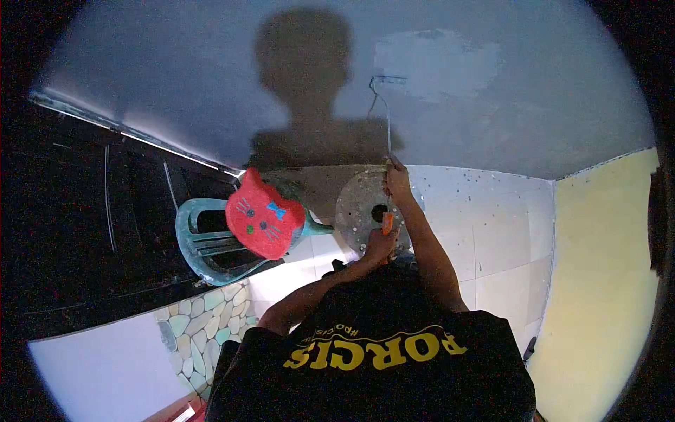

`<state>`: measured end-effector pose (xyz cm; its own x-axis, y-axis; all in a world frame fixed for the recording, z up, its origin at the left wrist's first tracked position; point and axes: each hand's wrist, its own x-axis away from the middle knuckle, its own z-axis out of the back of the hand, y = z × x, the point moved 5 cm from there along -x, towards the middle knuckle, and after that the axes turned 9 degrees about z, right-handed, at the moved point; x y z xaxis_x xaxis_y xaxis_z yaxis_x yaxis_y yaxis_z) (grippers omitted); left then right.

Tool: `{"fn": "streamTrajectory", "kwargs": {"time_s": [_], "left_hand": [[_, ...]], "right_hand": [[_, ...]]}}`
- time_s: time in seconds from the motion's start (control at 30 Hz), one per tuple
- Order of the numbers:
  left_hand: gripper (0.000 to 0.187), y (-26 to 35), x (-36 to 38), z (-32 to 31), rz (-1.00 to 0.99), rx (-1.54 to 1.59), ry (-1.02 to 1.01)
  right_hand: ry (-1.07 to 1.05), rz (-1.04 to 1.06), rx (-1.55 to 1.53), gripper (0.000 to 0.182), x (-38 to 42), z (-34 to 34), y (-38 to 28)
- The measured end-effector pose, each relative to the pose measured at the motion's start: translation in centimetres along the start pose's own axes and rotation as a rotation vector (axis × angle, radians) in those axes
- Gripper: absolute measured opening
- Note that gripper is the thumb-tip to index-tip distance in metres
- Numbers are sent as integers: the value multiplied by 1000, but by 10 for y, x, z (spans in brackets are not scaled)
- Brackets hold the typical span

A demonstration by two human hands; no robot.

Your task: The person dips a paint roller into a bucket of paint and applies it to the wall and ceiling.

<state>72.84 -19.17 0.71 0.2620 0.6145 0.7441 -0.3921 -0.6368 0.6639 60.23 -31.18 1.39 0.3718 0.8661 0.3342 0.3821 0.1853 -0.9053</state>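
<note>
A paint roller (389, 126) with a long thin metal rod and an orange handle (387, 223) reaches up to the grey wall. Its roller head meets the wall beside a patch of fresh-looking lighter paint (439, 63). My left hand (382, 246) is closed around the lower end, at the orange handle. Farther up, my right hand (398, 178) grips the rod. Beneath both hands lies a round, paint-spotted disc (351, 207) with a dark hole in it, partly covered by my hands and forearms.
To the left stands a green plastic chair (193, 246) with a red cat-face cushion (264, 221) on it. Paint specks dot the tiled floor (492, 235). A yellow wall (598, 281) closes the right side. A head-and-shoulders shadow falls on the grey wall.
</note>
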Motion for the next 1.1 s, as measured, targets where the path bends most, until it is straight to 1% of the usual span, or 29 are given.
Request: {"fn": "streamTrajectory", "kwargs": {"time_s": [0.13,0.2,0.23,0.3,0.43,0.5,0.53,0.6,0.67,0.73,0.8,0.83,0.9,0.93,1.0,1.1], "left_hand": [[52,-1,-2,4,-8,-18,-9],[39,-6,-1,4,101,20,-84],[39,-7,-4,4,102,20,-82],[39,-2,-6,5,63,-90,-37],[39,-1,-1,6,35,-72,25],[38,2,-3,8,-51,-89,100],[38,3,-1,10,-52,-90,100],[41,7,4,10,-89,-99,89],[40,7,4,10,-53,-121,87],[40,-4,-5,8,-13,-144,83],[41,-5,-10,10,-145,-142,168],[41,-6,-10,11,-143,-141,169],[41,-11,-12,9,-99,-69,127],[41,-13,-13,9,-97,-68,127],[40,-13,-14,8,-75,-64,132],[40,-14,-15,8,-63,-92,123]], "right_hand": [[48,-23,-37,28,-2,-1,6],[78,-13,-4,38,-7,0,8],[77,-15,-5,38,-9,-1,9],[162,-98,57,36,-8,2,12],[113,-87,-9,36,0,-2,1],[18,12,-102,34,5,-6,-5],[18,13,-102,34,5,-5,-4],[-43,92,-51,38,6,-8,-10],[-16,54,-34,39,7,-9,-14],[12,13,-17,41,9,-9,-14],[58,-13,10,42,7,-8,-11],[57,-15,11,42,6,-8,-10],[46,-4,24,42,3,-8,-7],[45,-6,25,42,2,-7,-5],[44,64,-4,42,2,-7,-6],[30,69,44,43,3,-7,-11]]}}
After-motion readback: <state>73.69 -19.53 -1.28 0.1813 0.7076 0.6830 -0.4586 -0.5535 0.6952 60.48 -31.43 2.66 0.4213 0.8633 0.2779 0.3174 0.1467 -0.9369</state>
